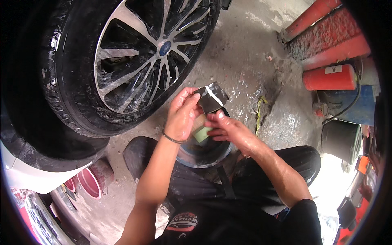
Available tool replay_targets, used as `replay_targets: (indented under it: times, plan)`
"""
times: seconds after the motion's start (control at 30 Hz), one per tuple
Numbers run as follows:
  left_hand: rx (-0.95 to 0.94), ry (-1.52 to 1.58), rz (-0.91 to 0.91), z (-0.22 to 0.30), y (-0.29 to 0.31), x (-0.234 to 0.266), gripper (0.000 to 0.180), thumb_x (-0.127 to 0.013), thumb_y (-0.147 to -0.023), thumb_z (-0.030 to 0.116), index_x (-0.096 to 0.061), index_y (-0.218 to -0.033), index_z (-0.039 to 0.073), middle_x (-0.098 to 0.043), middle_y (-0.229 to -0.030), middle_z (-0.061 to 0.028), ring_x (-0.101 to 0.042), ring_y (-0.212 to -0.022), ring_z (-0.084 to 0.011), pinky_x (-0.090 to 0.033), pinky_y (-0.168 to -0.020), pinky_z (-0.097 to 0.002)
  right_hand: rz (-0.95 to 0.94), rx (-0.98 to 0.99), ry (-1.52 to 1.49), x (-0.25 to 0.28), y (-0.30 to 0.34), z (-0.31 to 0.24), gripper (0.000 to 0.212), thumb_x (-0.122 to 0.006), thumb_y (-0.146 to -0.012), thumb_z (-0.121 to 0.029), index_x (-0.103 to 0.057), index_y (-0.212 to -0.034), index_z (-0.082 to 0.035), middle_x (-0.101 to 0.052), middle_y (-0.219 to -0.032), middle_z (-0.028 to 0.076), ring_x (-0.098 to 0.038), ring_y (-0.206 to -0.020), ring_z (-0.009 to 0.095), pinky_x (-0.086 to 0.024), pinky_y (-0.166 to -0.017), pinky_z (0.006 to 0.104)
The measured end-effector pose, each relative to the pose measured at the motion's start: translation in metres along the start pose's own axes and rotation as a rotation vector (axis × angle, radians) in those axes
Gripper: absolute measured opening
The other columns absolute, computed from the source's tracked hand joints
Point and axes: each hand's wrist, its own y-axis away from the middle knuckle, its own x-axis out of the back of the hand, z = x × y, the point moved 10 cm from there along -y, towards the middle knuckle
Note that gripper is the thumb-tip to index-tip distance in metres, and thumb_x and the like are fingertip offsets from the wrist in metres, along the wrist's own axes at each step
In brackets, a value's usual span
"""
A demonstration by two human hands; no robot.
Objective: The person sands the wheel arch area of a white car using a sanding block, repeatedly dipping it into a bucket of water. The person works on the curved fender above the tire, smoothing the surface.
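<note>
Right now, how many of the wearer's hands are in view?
2. The left hand, at centre, holds a dark square piece; the right hand is at its lower right, near a green block. Some fingertips may be hidden.

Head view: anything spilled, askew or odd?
Gray concrete floor beyond the right hand glistens, apparently wet, with a thin yellow-green strip lying loose on it like litter. White streaks mark the black rubber tyre, perhaps residue.

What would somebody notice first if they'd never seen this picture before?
Probably the big black wheel with silvery spokes, at the upper left. Next, in the middle, the left hand holds a dark, flat piece with a white streak, the right hand close by. A bright red cylinder catches the eye toward the right.
</note>
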Motion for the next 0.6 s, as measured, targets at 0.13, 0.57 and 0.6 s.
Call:
replay_targets:
  times: [0.13, 0.57, 0.6]
  plan:
    - [0.017, 0.153, -0.087, -0.002, 0.011, -0.024, 0.012, -0.057, -0.112, 0.011, -0.059, -0.121, 0.006, -0.072, -0.119, -0.0102, -0.072, -0.106, -0.0204, -0.058, -0.096, -0.0395, -0.038, 0.329, -0.571, 0.005, 0.001, -0.059, 0.052, -0.053, -0.115, -0.044, -0.053, -0.152, -0.007, -0.068, -0.138, 0.008, -0.066, -0.125, 0.024, -0.049, -0.113, 0.0434]
    - [-0.247, -0.094, -0.060, 0.022, 0.004, -0.010, 0.021, -0.066, -0.107, 0.015, -0.066, -0.122, 0.001, -0.075, -0.117, -0.0116, -0.073, -0.110, -0.0215, -0.057, -0.099, -0.0363, 0.199, 0.547, -0.448, 0.016, 0.008, -0.138, 0.026, -0.071, -0.105, -0.011, -0.067, -0.131, -0.015, -0.075, -0.118, -0.001, -0.072, -0.099, 0.013, -0.060, -0.083, 0.0345]
    - [-0.418, -0.491, 0.023, 0.035, 0.001, 0.002, 0.025, -0.069, -0.104, 0.017, -0.068, -0.123, 0.001, -0.076, -0.118, -0.0145, -0.074, -0.111, -0.0264, -0.057, -0.100, -0.0376, 0.288, 0.632, -0.374, 0.018, 0.026, -0.176, 0.020, -0.073, -0.104, -0.011, -0.070, -0.122, -0.017, -0.072, -0.121, -0.005, -0.067, -0.105, 0.009, -0.057, -0.083, 0.0333]
